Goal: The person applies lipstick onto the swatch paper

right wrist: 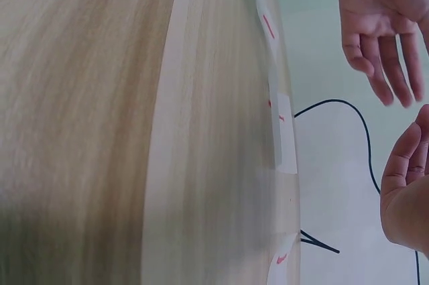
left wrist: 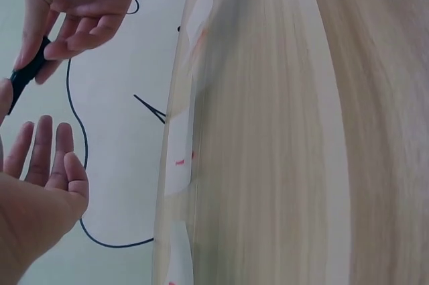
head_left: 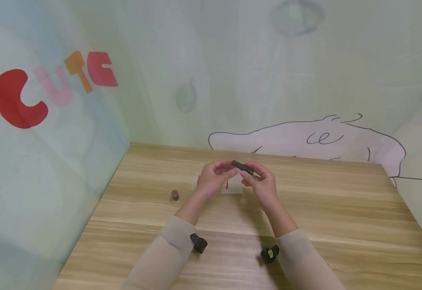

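Note:
A slim dark tube is held above the table between both hands. My left hand pinches its left end with thumb and index finger. My right hand grips the other end, thumb below and fingers along the far side. In the left wrist view the dark tube slants between the right hand and the left thumb, while the other left fingers stretch out loosely. The right wrist view has the left hand above the right hand; the tube lies outside it.
White paper slips with red marks lie beneath the hands, one paper slip showing between them. A small dark reddish cylinder stands on the wooden table to the left. A printed cloth wall borders the table's back and left.

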Available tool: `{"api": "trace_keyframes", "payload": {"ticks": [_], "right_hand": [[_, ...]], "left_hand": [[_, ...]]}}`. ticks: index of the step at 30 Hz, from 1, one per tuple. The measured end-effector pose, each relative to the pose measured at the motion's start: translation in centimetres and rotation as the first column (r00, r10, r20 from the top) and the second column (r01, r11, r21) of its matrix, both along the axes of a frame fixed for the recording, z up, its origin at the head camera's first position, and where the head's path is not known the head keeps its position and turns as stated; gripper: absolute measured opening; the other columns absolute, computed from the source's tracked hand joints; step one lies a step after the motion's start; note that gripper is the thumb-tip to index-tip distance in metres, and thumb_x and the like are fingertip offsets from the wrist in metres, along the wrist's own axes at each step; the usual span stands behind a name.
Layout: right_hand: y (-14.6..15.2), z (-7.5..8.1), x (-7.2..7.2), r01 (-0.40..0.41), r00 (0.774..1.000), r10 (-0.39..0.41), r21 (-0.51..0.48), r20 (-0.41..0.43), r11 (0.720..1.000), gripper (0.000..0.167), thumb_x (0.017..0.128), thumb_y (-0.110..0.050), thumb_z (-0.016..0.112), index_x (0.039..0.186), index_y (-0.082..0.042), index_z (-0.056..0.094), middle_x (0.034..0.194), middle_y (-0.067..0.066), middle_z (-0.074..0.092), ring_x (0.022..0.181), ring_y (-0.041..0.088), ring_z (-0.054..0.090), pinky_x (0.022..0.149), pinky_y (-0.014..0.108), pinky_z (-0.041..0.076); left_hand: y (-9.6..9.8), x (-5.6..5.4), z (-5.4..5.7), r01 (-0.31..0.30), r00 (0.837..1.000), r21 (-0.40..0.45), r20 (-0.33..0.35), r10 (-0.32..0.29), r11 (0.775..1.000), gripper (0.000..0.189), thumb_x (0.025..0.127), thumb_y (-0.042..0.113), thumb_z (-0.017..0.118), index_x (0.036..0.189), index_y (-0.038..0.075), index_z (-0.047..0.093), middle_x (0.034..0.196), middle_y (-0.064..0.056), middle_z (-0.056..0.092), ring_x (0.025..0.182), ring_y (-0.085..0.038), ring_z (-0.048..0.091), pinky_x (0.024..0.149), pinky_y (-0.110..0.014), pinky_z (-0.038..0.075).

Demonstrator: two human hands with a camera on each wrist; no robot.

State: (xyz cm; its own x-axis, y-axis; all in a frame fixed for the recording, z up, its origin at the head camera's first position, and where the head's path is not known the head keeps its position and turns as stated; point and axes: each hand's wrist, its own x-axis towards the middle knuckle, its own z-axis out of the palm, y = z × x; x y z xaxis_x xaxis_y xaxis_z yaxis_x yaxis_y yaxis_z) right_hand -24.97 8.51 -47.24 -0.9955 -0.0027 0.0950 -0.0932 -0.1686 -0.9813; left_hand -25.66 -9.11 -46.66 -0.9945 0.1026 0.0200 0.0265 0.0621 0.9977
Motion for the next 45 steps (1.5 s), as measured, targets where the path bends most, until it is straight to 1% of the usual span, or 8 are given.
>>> {"api": "trace_keyframes", "payload": {"ticks": [7, 16, 21, 24, 27, 35, 40, 45], "right_hand": [[0.0, 0.1, 0.0, 0.001, 1.0, -0.001, 0.014, 0.015, 1.0, 0.034, 0.09, 0.008, 0.07, 0.123, 0.01, 0.061, 0.099, -0.005, 0.071, 0.066, 0.01, 0.069, 0.067, 0.023, 0.059], [0.0, 0.1, 0.1, 0.015, 0.999, -0.016, 0.007, 0.048, 1.0, 0.03, 0.09, 0.008, 0.071, 0.12, 0.008, 0.063, 0.098, -0.004, 0.07, 0.065, 0.01, 0.068, 0.066, 0.023, 0.058], [0.0, 0.0, 0.2, 0.007, 0.999, -0.008, 0.009, 0.05, 1.0, 0.032, 0.091, 0.007, 0.07, 0.121, 0.009, 0.062, 0.099, -0.005, 0.07, 0.066, 0.009, 0.068, 0.067, 0.023, 0.059], [0.0, -0.2, 0.2, 0.01, 0.999, -0.011, 0.012, 0.048, 1.0, 0.033, 0.091, 0.007, 0.07, 0.123, 0.01, 0.061, 0.099, -0.005, 0.069, 0.066, 0.009, 0.068, 0.067, 0.024, 0.059], [0.0, -0.3, 0.2, 0.014, 0.999, -0.014, 0.009, 0.047, 1.0, 0.032, 0.091, 0.007, 0.07, 0.121, 0.009, 0.062, 0.099, -0.006, 0.07, 0.065, 0.009, 0.068, 0.067, 0.024, 0.059], [0.1, -0.5, 0.1, 0.012, 0.999, -0.012, -0.006, 0.047, 1.0, 0.028, 0.09, 0.006, 0.072, 0.118, 0.004, 0.066, 0.101, -0.005, 0.07, 0.067, 0.01, 0.069, 0.067, 0.025, 0.059], [0.1, -0.4, 0.1, 0.013, 0.999, -0.013, 0.002, 0.052, 1.0, 0.033, 0.09, 0.007, 0.071, 0.122, 0.009, 0.061, 0.101, -0.006, 0.07, 0.066, 0.01, 0.069, 0.067, 0.024, 0.059], [0.1, -0.3, 0.1, 0.019, 0.998, -0.02, 0.023, 0.058, 1.0, 0.035, 0.092, 0.005, 0.07, 0.125, 0.01, 0.06, 0.101, -0.006, 0.069, 0.065, 0.008, 0.068, 0.067, 0.023, 0.059]], "left_hand": [[-2.3, 0.1, -0.1, -0.046, 0.998, -0.097, -0.038, 0.043, 0.994, 0.04, 0.091, 0.025, 0.078, 0.125, 0.005, 0.068, 0.115, -0.006, 0.073, 0.108, -0.021, 0.068, 0.097, -0.039, 0.054], [-5.9, 0.5, -0.2, -0.116, 0.993, -0.213, -0.033, 0.112, 0.97, 0.038, 0.092, 0.03, 0.077, 0.124, 0.01, 0.069, 0.117, -0.004, 0.072, 0.11, -0.019, 0.065, 0.095, -0.039, 0.053], [-8.5, 1.0, -0.8, -0.149, 0.989, -0.273, -0.049, 0.141, 0.95, 0.039, 0.092, 0.029, 0.076, 0.125, 0.008, 0.068, 0.117, -0.006, 0.072, 0.11, -0.021, 0.065, 0.095, -0.04, 0.053], [-10.3, 1.4, -1.4, -0.167, 0.986, -0.3, -0.068, 0.154, 0.939, 0.04, 0.093, 0.026, 0.076, 0.126, 0.004, 0.067, 0.118, -0.009, 0.072, 0.112, -0.023, 0.065, 0.1, -0.04, 0.049], [-12.1, 2.0, -1.9, -0.175, 0.984, -0.308, -0.043, 0.17, 0.935, 0.041, 0.094, 0.024, 0.075, 0.127, 0.002, 0.066, 0.12, -0.011, 0.07, 0.115, -0.024, 0.063, 0.102, -0.041, 0.048], [-15.2, 3.7, -3.4, -0.107, 0.988, -0.313, 0.07, 0.135, 0.944, 0.05, 0.093, 0.027, 0.076, 0.132, 0.0, 0.061, 0.128, -0.016, 0.066, 0.114, -0.03, 0.064, 0.099, -0.042, 0.051], [-16.2, 4.4, -4.3, -0.052, 0.989, -0.356, 0.113, 0.098, 0.933, 0.05, 0.09, 0.027, 0.079, 0.13, 0.002, 0.063, 0.123, -0.015, 0.069, 0.11, -0.028, 0.066, 0.096, -0.041, 0.053], [-16.3, 4.7, -4.5, 0.001, 0.993, -0.403, 0.108, 0.046, 0.915, 0.052, 0.085, 0.023, 0.084, 0.128, 0.001, 0.064, 0.114, -0.011, 0.072, 0.104, -0.025, 0.068, 0.094, -0.042, 0.054]]}}
